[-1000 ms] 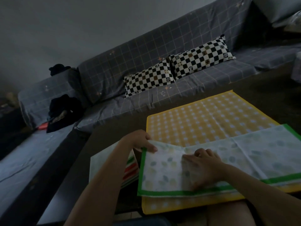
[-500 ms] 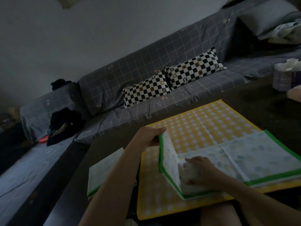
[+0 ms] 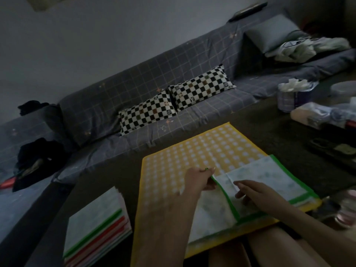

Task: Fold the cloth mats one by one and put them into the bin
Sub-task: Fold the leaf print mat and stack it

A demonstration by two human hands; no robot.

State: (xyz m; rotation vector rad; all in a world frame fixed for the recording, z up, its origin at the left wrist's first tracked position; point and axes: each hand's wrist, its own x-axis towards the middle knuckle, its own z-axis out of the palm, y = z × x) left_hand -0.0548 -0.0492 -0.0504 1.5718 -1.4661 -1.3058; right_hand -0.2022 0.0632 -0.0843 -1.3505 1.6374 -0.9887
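Left hand [image 3: 200,178] pinches the green-bordered corner of a white cloth mat with a pale leaf print [image 3: 269,178], fingers closed on the hem and lifting that end up and over toward the right in the head view. Right hand [image 3: 252,191] lies on the same mat with fingers spread and loosely extended, pressing the fabric flat near the crease and gripping nothing. That mat rests on top of a larger yellow cloth mat with a white dot check [image 3: 192,151], which is spread flat over a dark low table [image 3: 269,128] and hangs slightly toward the person's bare knees at the lower edge of the frame. Just left of the yellow mat sits a stack of folded cloth mats [image 3: 98,226], the top one white with a green stripe, red and pale edges showing beneath; whether a bin holds the stack cannot be told in the dim light. Beyond the table runs a grey grid-patterned sofa [image 3: 134,93] carrying two black-and-white checkered cushions [image 3: 173,105] leaning side by side, touching at their ends. Dark clothing [image 3: 36,160] is heaped on the sofa's left section. At the far right of the table stand a tissue box [image 3: 292,95] and other blurred clutter.
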